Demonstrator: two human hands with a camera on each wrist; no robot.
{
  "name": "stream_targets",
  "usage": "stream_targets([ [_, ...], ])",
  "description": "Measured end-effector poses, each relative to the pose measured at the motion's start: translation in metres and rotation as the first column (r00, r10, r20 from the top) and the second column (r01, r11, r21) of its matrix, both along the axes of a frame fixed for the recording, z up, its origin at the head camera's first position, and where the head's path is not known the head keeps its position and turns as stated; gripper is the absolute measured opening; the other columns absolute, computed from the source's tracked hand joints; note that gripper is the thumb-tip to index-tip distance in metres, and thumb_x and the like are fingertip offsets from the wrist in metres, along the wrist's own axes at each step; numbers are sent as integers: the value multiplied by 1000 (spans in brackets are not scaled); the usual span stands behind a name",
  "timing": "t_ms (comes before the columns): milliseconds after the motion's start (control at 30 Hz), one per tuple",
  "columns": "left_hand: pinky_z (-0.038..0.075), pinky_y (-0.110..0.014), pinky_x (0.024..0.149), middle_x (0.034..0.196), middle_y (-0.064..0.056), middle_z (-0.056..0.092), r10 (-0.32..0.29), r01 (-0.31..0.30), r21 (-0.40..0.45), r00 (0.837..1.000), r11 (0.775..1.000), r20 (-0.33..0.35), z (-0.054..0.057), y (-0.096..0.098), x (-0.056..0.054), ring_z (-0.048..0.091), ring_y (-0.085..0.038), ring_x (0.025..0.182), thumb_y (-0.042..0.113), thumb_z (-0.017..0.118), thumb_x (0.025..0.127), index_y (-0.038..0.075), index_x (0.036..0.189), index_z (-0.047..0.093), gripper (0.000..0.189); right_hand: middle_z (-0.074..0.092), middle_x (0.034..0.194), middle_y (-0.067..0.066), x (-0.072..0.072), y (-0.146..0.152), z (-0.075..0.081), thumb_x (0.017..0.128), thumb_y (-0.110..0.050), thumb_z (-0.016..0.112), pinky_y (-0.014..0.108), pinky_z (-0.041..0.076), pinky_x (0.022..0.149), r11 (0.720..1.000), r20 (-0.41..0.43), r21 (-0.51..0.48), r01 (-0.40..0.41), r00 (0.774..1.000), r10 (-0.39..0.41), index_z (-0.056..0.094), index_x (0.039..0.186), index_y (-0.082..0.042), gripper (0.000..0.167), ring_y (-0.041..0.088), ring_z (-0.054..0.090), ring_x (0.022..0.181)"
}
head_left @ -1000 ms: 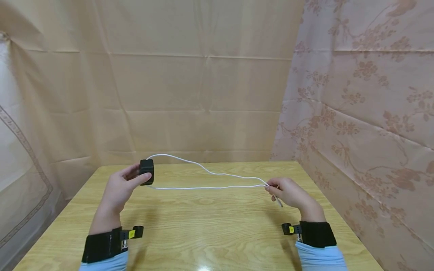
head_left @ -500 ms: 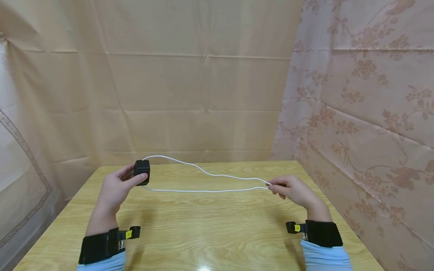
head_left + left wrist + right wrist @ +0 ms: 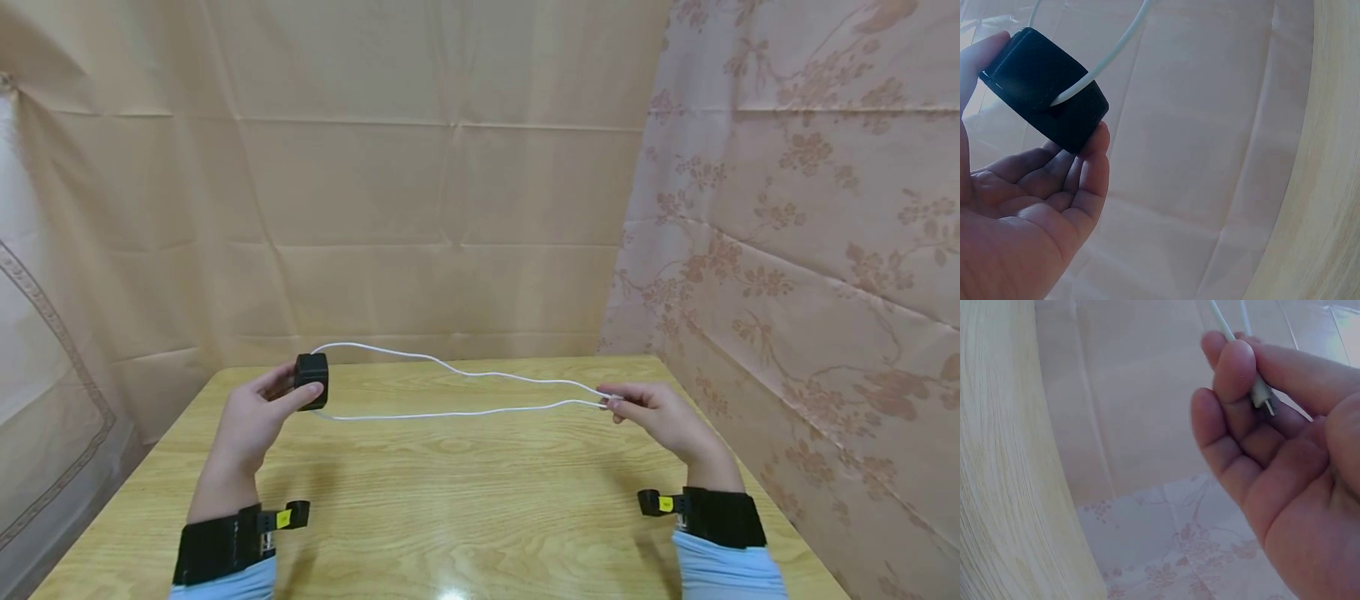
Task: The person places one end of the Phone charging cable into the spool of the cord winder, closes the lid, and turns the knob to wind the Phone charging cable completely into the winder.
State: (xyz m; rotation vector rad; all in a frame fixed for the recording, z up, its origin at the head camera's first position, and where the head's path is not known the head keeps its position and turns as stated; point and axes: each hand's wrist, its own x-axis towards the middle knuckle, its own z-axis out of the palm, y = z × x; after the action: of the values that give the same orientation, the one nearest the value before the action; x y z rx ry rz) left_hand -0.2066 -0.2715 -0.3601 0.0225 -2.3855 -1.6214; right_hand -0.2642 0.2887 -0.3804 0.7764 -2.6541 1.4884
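Note:
My left hand (image 3: 247, 421) holds a small black cable winder (image 3: 317, 371) above the far left of the table, thumb on one side and fingers on the other. Two strands of white cable (image 3: 495, 375) leave it from opposite sides and run, slightly slack, to my right hand (image 3: 663, 417). In the left wrist view one strand enters a slot in the black winder (image 3: 1041, 75). The thumb and fingers of my right hand pinch the cable ends together. A small plug (image 3: 1262, 400) pokes out below the fingertips in the right wrist view; the other end is mostly hidden.
Beneath both hands lies a light wooden table (image 3: 465, 500). A beige cloth (image 3: 375, 183) hangs behind its far edge, and a floral cloth (image 3: 810, 250) hangs along the right. Each wrist wears a black strap (image 3: 726, 517) with a small camera.
My right hand has moved right and slightly up with the cable ends, turning so the dangling tips no longer show in the head view. The left hand has shifted slightly left with the cable winder.

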Motion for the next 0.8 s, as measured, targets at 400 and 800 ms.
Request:
stream_targets([
  [400,45,-17,94,145,-20,53,0,0,18,1000,1000,4,-1,-1,-1,54,-11,120,44,71,95,2,156,37,82,70,118,20,0,-3,4,102,-10,64,23,54,88,966,12,-220,135,991,-136,64,130,8,34,17,73,95],
  [800,35,-56,112,147,-22,48,12,-13,54,1000,998,9,0,-1,2,48,-26,129,44,71,95,1,157,35,83,75,101,10,-3,-4,1,96,-11,73,32,58,83,918,72,-351,185,983,-171,66,118,16,35,18,75,89],
])
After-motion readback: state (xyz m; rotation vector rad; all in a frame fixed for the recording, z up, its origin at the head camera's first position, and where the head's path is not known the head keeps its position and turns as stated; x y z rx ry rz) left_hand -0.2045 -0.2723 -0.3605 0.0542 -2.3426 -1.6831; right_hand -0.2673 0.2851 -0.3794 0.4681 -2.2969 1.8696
